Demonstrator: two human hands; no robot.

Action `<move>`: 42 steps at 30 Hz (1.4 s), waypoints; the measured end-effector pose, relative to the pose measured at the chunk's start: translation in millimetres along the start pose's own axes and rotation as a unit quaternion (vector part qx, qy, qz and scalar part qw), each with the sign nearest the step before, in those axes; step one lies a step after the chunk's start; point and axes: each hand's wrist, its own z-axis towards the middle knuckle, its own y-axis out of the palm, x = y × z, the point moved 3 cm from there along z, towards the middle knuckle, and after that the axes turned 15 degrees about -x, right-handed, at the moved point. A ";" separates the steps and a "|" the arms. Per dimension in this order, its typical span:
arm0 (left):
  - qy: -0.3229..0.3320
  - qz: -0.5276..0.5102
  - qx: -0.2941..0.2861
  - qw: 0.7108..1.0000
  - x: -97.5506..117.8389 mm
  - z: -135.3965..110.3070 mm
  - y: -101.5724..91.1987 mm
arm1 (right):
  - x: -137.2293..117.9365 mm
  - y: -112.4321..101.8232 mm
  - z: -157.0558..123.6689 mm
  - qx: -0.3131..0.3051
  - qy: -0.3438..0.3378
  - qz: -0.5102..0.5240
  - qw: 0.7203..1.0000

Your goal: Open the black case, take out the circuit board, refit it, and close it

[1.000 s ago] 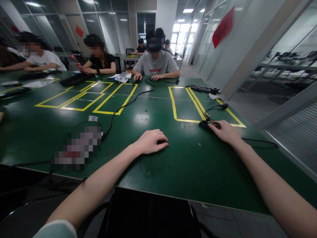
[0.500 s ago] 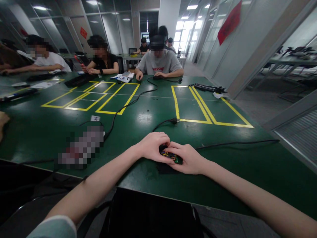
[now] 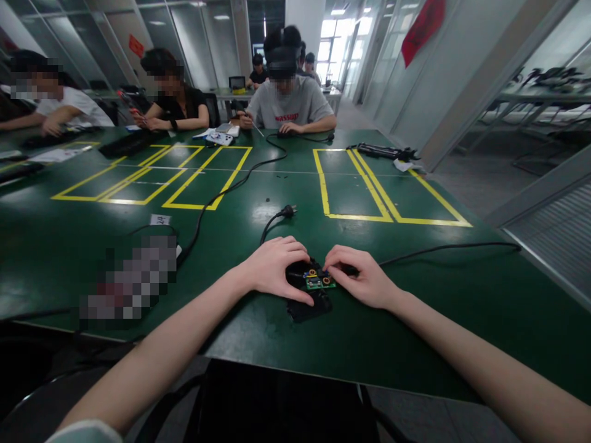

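A small green circuit board with copper-wound coils sits between my hands, facing up. My left hand curves around a black casing at the board's left side, fingers over the far side and thumb stretched along the near side. My right hand is closed in a pinch at the board's right end; what lies between the fingertips is too small to tell. A black cable runs out to the right from behind that hand. A flat black piece lies on the table just under the board.
Beyond my left hand lies a black power plug with its cord. A blurred-out object rests at left, beside a numbered tag. Yellow tape outlines mark the green table. A folded black tripod-like object lies far right. Co-workers sit opposite.
My hands have moved apart, uncovering the circuit board and the flat black piece below. The plug's cord shifted left and away. The person opposite has raised a thin tool.
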 end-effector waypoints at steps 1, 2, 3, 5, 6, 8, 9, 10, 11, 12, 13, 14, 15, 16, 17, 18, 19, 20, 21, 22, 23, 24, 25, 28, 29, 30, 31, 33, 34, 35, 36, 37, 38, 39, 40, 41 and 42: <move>-0.003 -0.001 -0.003 1.000 -0.5 0.2 -0.5 | 0.1 -0.4 0.5 0.001 0.006 0.006 1.000; -0.008 -0.001 -0.006 1.000 -1.2 0.5 -0.8 | 0.0 -0.6 1.0 0.001 0.013 0.012 1.000; -0.014 0.000 -0.009 1.000 -1.8 0.9 -0.7 | -0.2 -0.5 1.5 -0.001 0.020 0.018 1.000; -0.025 0.005 -0.014 1.000 -3.0 1.9 0.4 | -1.2 0.4 2.5 -0.005 0.032 0.027 0.999; -0.029 0.008 -0.014 0.999 -3.6 2.5 1.2 | -1.7 1.0 2.8 -0.008 0.037 0.029 0.999; -0.032 0.009 -0.012 0.999 -4.6 3.7 2.9 | -3.1 2.5 3.2 -0.010 0.039 0.026 0.999; -0.033 0.008 -0.011 0.999 -5.2 4.2 3.6 | -3.7 3.1 3.3 -0.010 0.037 0.022 0.999; -0.034 0.005 -0.011 0.999 -5.8 4.7 4.1 | -4.3 3.7 3.3 -0.010 0.034 0.018 0.999; -0.035 0.002 -0.012 0.999 -6.3 5.0 4.4 | -4.6 4.1 3.4 -0.009 0.032 0.015 0.999; -0.036 -0.002 -0.014 0.999 -6.7 5.2 4.4 | -4.6 4.5 3.5 -0.009 0.033 0.015 0.999; -0.038 -0.006 -0.018 0.999 -6.9 5.4 4.4 | -4.2 4.8 3.6 -0.010 0.037 0.017 0.999; -0.039 -0.011 -0.023 0.999 -6.9 5.5 4.4 | -3.8 5.0 3.8 -0.009 0.041 0.021 0.999; -0.040 -0.016 -0.027 0.999 -6.7 5.8 4.5 | -3.3 5.2 4.0 -0.009 0.045 0.025 0.999; -0.040 -0.019 -0.033 0.998 -6.2 6.2 4.8 | -3.0 5.4 4.1 -0.008 0.048 0.029 0.998; -0.039 -0.021 -0.040 0.998 -5.6 6.7 5.3 | -2.7 5.5 4.2 -0.008 0.051 0.033 0.998; -0.038 -0.022 -0.046 0.998 -4.8 7.3 6.0 | -2.5 5.6 4.3 -0.007 0.053 0.037 0.998; -0.037 -0.020 -0.052 0.998 -4.1 8.1 6.9 | -2.3 5.8 4.1 -0.008 0.056 0.042 0.997; -0.035 -0.018 -0.059 0.997 -3.5 8.9 7.8 | -2.2 5.9 3.9 -0.010 0.058 0.047 0.997; -0.035 -0.014 -0.065 0.997 -3.1 9.6 8.7 | -2.3 6.0 3.6 -0.012 0.058 0.050 0.997; -0.036 -0.010 -0.069 0.997 -3.0 10.2 9.4 | -2.6 6.0 3.2 -0.014 0.054 0.049 0.997; -0.039 -0.004 -0.072 0.997 -3.0 10.6 9.9 | -3.1 6.0 2.8 -0.017 0.047 0.046 0.998; -0.042 0.001 -0.074 0.996 -3.2 10.8 10.0 | -3.6 6.0 2.4 -0.021 0.037 0.039 0.998; -0.046 0.006 -0.074 0.996 -3.3 10.8 9.8 | -4.1 6.3 2.2 -0.028 0.025 0.032 0.999; -0.049 0.007 -0.062 0.997 -2.5 9.6 7.6 | -4.0 8.1 2.0 -0.052 0.006 0.009 0.999; -0.043 0.003 -0.052 0.998 -1.5 8.8 6.5 | -3.3 8.6 2.2 -0.056 0.007 0.004 0.998; -0.035 -0.003 -0.040 0.999 -0.3 8.0 5.4 | -2.6 9.0 2.3 -0.055 0.009 -0.001 0.998; -0.025 -0.009 -0.028 0.999 0.9 7.0 4.3 | -1.9 9.2 2.5 -0.051 0.011 -0.004 0.999; -0.009 -0.019 -0.008 1.000 2.9 5.0 2.7 | -1.0 9.3 2.6 -0.040 0.014 -0.008 0.999; -0.004 -0.022 -0.003 1.000 3.4 4.1 2.3 | -0.7 9.2 2.6 -0.036 0.014 -0.009 0.999; -0.001 -0.023 0.001 1.000 3.5 3.4 2.2 | -0.5 9.1 2.6 -0.034 0.016 -0.011 0.999; -0.001 -0.023 0.001 1.000 3.3 2.7 2.3 | -0.4 9.0 2.5 -0.032 0.020 -0.013 0.999; -0.001 -0.022 0.000 1.000 3.0 2.3 2.6 | -0.4 8.7 2.5 -0.032 0.025 -0.015 0.999; -0.002 -0.020 -0.003 1.000 2.5 2.1 3.0 | -0.5 8.4 2.5 -0.031 0.030 -0.016 0.999; -0.005 -0.018 -0.007 1.000 1.8 2.0 3.5 | -0.9 8.1 2.5 -0.032 0.033 -0.017 0.999; -0.010 -0.014 -0.009 1.000 1.0 2.2 4.1 | -1.6 8.0 2.6 -0.034 0.033 -0.018 0.999; -0.017 -0.008 -0.012 1.000 0.2 2.6 4.8 | -2.5 8.2 2.7 -0.036 0.029 -0.019 0.999; -0.022 -0.001 -0.014 1.000 -0.6 3.1 5.6 | -3.7 8.6 2.8 -0.038 0.020 -0.022 0.999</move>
